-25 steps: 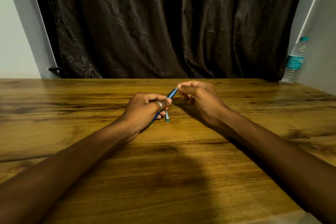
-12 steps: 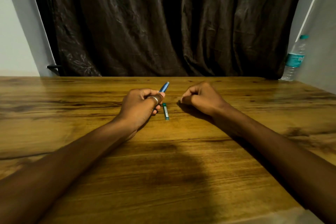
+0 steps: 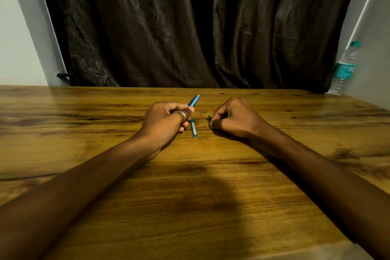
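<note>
In the head view, a green lead case (image 3: 193, 128) lies flat on the table (image 3: 190, 196), its long axis running away from the person. Just left of the case, the left hand (image 3: 166, 121) grips a blue pencil (image 3: 193, 100) whose free end points up and away. Right of it, slightly apart, the right hand (image 3: 236, 120) is curled, pinching a small dark piece (image 3: 209, 119). The left hand is nearer and nothing blocks the case. A water bottle (image 3: 345, 68) stands far right, beside a dark curtain (image 3: 190, 27).
</note>
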`<state>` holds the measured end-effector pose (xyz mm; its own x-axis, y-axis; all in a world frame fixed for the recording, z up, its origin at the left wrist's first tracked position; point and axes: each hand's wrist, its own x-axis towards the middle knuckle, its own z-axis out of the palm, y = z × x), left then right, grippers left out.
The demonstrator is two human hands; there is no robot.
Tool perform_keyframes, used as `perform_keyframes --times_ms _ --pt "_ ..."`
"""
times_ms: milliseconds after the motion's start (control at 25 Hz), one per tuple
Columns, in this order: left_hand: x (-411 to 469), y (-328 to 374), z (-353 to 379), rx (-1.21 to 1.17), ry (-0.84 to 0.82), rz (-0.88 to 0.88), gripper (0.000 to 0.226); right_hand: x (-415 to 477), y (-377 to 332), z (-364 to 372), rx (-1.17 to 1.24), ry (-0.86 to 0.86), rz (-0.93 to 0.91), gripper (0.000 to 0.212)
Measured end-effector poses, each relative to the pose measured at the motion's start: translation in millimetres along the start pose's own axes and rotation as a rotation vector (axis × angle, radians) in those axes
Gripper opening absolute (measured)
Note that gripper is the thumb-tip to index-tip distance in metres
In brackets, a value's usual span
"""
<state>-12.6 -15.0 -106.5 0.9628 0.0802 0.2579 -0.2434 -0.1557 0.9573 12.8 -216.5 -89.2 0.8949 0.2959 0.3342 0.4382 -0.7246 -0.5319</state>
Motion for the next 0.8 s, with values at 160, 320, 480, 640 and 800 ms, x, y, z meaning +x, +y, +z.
perform_keyframes --times_ms 160,320,480,640,800 --pt "-3 3 -1 0.065 0.059 0.098 0.019 1 2 -2 0.088 0.069 -0.005 0.016" --pt "-6 8 -3 0.135 0.129 0.188 0.017 3 -1 0 -0.027 0.242 -0.118 0.011" --pt "-4 12 -7 0.099 0.175 0.199 0.018 4 -12 4 -0.116 0.001 -0.162 0.054" --pt "-2 12 -7 0.047 0.183 0.158 0.020 3 -17 7 -0.202 -0.162 -0.176 0.080" --pt "0 10 -7 0.041 0.176 0.148 0.016 3 -21 6 -0.120 -0.228 -0.154 0.080"
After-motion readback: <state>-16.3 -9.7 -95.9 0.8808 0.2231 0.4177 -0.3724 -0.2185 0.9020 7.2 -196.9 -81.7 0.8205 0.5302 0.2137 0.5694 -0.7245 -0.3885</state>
